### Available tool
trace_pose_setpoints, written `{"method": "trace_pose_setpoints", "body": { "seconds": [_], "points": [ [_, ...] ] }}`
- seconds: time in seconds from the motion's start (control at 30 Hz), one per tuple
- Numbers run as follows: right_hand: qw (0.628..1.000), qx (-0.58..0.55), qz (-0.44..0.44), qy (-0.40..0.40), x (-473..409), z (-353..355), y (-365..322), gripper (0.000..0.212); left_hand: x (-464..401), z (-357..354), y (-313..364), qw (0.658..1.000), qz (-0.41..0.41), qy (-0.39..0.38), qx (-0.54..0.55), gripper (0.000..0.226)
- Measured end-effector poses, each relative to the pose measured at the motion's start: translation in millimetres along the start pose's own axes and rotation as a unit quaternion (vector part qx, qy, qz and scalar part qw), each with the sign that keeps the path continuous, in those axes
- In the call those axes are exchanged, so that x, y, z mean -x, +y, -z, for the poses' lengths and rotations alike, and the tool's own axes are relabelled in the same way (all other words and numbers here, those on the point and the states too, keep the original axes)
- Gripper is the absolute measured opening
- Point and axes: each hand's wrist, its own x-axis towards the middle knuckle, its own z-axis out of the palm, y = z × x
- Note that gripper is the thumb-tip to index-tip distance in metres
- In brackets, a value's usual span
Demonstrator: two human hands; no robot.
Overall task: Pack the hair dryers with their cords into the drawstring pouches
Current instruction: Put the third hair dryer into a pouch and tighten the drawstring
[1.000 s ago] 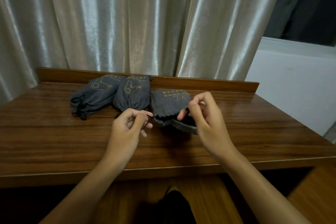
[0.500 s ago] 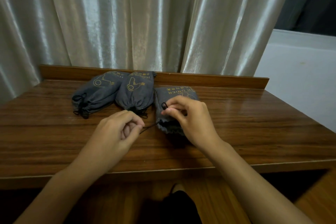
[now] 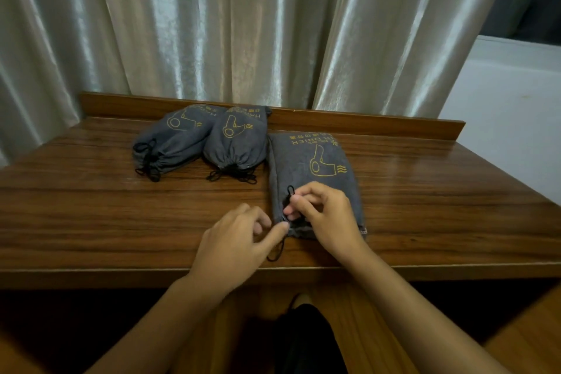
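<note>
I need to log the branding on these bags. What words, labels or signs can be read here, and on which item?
"HAIR DRIER", upside down and partly legible, above a yellow hair dryer icon: right pouch.
"HA..." fragment with the same icon: middle pouch.
Icon only, lettering too blurred to read: left pouch.
A row of characters on the right pouch: too blurred to read.

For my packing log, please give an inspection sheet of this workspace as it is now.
Surface: wooden table, glossy, with a raised back rail.
Job's things: three grey pouches; left pouch and middle pouch lie cinched; right pouch lies flat.
Clutter: nothing seen.
Hands: right hand pinches the drawstring at the right pouch's mouth; left hand touches the mouth beside it.
Cables: nothing seen; no hair dryer visible either.
Surroundings: silver curtain behind, white wall at right.
</note>
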Motion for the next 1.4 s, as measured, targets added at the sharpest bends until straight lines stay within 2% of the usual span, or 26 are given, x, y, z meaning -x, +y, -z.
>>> {"method": "trace_pose_setpoints", "body": {
  "seconds": [0.07,0.17,0.37,0.43,0.53,0.63,0.7,0.77,0.87,0.93,1.0,1.07,1.17,1.3,1.4],
  "points": [
    [1.000,-0.001,0.004,0.005,2,0,1,0.008,-1,-8,11,1.000,0.010,-0.005,-0.007,0.048],
    [1.000,0.003,0.000,0.008,4,1,3,0.009,2,-12,15,1.000,0.015,0.014,-0.005,0.037],
    [0.999,0.032,-0.005,0.006,15,4,8,0.015,14,2,8,0.993,-0.036,0.063,0.091,0.030],
    [0.998,0.068,-0.011,0.008,17,6,11,0.017,18,10,5,0.993,-0.060,0.063,0.076,0.032],
    [0.992,0.104,-0.054,0.040,14,11,13,0.021,19,19,-6,0.994,-0.096,0.044,0.007,0.031],
    [0.990,0.066,-0.109,0.065,9,16,8,0.021,18,20,-16,0.996,-0.058,0.052,0.055,0.034],
    [0.995,0.044,-0.068,0.066,10,15,-2,0.020,19,17,-19,0.996,-0.047,0.041,0.069,0.031],
    [0.995,0.084,0.031,0.048,12,12,-15,0.015,19,16,-20,0.996,-0.050,0.022,0.073,0.028],
    [0.975,0.158,0.153,-0.039,13,-1,-31,0.007,17,15,-20,0.995,-0.065,0.005,0.072,0.026],
    [0.960,0.194,0.169,-0.114,14,-9,-32,0.006,14,15,-19,0.993,-0.070,0.007,0.089,0.027],
    [0.937,0.264,0.176,-0.147,16,-9,-24,0.007,12,18,-24,0.993,-0.055,0.019,0.105,0.032],
    [0.929,0.308,0.153,-0.139,17,-1,-15,0.009,9,22,-32,0.993,-0.033,0.024,0.108,0.035],
    [0.964,0.236,0.075,-0.101,16,6,-13,0.009,5,25,-34,0.990,-0.037,0.027,0.133,0.033],
    [0.993,0.119,0.026,-0.009,12,-5,-22,0.011,-3,29,-6,0.978,-0.123,0.004,0.170,0.031],
    [0.992,0.128,0.007,0.007,5,-9,-23,0.008,-14,29,13,0.971,-0.173,-0.026,0.163,0.025]
  ]
}}
